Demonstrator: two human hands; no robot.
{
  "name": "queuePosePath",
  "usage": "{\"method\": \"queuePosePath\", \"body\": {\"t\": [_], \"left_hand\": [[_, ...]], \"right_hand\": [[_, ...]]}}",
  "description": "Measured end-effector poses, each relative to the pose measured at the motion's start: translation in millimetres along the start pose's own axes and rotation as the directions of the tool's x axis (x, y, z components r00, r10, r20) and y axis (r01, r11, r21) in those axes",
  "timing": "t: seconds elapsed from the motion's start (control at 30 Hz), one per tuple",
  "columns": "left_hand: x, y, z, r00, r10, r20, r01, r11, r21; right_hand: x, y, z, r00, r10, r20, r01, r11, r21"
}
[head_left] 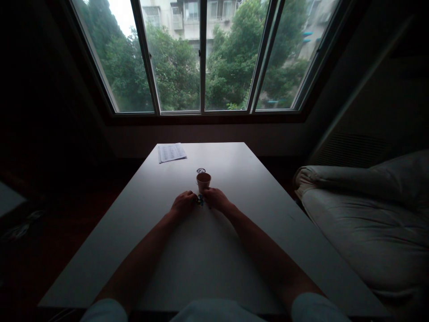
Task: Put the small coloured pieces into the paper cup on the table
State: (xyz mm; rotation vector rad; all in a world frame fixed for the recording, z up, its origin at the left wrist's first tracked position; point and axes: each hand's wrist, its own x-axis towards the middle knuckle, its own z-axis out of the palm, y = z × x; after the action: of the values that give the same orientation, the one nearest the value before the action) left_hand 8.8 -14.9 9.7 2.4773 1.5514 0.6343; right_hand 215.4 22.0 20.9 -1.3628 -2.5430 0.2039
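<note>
A small paper cup (203, 182), pinkish-brown and open at the top, stands upright on the white table (208, 250). Just in front of it lies a little cluster of small coloured pieces (200, 200), some blue and yellow, too small to name. My left hand (184, 201) is at the left edge of these pieces with its fingers curled closed. From the right, my right hand (216, 198) reaches in close to the cup's base, fingers bent together by the pieces. What either hand's fingertips hold, if anything, is hidden in shadow.
Behind the cup lies a small dark-rimmed ring-shaped thing (201, 170). Printed paper sheets (171, 152) rest at the table's far left corner. A pale sofa (362, 214) stands along the right side, and a wide window (201, 67) is beyond the table.
</note>
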Motion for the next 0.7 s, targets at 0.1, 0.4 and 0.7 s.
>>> {"method": "queuePosePath", "body": {"t": [0.1, 0.4, 0.7], "left_hand": [[0, 1, -1.1, 1.000, 0.006, 0.003, -0.006, 1.000, 0.000], [1, -1, 5.7, 0.999, 0.039, -0.037, -0.040, 0.998, -0.040], [0, 2, 0.6, 0.996, 0.083, -0.034, -0.084, 0.996, -0.015]], "right_hand": [[1, 3, -5, 0.998, -0.031, -0.047, 0.034, 0.998, 0.060], [9, 5, -19, 0.873, 0.032, -0.486, 0.201, 0.886, 0.419], [20, 6, -25, 0.803, 0.303, -0.513, 0.080, 0.799, 0.596]]}}
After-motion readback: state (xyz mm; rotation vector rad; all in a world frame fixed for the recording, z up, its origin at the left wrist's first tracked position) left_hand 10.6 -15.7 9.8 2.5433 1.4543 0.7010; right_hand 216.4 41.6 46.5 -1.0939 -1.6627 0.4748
